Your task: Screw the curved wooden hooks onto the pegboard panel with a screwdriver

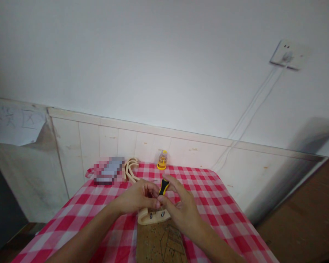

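Note:
My right hand (182, 204) grips a yellow-and-black screwdriver (163, 186) by its handle, tilted above the work. Close beside it, my left hand (141, 197) is closed in a pinch near the screwdriver's lower end; whatever is between the fingers is hidden. Beneath both hands lies a curved pale wooden piece (146, 219) with two small dark metal fittings (162, 214) by its inner edge. It rests at the far end of a brown board (159, 241) marked with dark lines and small holes. The hands partly cover the wooden piece.
Several more curved wooden pieces (131, 171) lie at the back left beside a blurred-out flat object (109, 170). A yellow screwdriver-bit container (162, 160) stands near the wall. A red-and-white checked cloth (208, 193) covers the table. A wall socket (290, 54) has cables hanging down.

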Action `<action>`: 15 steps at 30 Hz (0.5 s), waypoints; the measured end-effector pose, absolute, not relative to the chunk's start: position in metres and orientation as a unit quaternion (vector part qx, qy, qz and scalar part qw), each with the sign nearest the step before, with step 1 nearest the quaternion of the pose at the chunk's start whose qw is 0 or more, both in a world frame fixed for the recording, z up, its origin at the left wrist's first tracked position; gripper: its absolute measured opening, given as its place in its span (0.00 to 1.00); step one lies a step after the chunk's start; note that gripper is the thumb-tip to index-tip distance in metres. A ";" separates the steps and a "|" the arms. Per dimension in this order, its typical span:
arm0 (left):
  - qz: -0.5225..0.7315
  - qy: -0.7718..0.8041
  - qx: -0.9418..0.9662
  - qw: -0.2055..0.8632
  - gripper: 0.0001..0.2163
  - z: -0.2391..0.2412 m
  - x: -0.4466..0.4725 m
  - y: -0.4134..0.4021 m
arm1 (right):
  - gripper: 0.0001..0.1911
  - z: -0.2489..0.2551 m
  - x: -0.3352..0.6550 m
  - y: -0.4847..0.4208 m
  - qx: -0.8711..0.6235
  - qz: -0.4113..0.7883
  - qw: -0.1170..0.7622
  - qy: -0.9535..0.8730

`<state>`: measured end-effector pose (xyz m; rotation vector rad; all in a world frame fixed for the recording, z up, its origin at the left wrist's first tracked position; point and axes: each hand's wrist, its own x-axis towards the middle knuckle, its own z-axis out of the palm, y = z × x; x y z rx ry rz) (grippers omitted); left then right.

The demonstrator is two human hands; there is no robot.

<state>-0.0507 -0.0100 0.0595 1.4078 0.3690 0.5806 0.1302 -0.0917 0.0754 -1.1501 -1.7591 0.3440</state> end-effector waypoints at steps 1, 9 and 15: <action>0.263 0.169 0.637 0.705 0.16 0.060 -0.052 -0.010 | 0.25 0.077 0.131 -0.092 -0.467 0.133 0.481 -0.730; 0.340 0.277 0.661 0.609 0.08 0.073 -0.062 -0.011 | 0.19 0.066 0.182 -0.058 -0.526 0.097 0.553 -0.639; 0.470 0.305 0.605 0.565 0.08 0.068 -0.051 -0.042 | 0.19 0.010 0.212 -0.035 -0.569 0.100 0.519 -0.630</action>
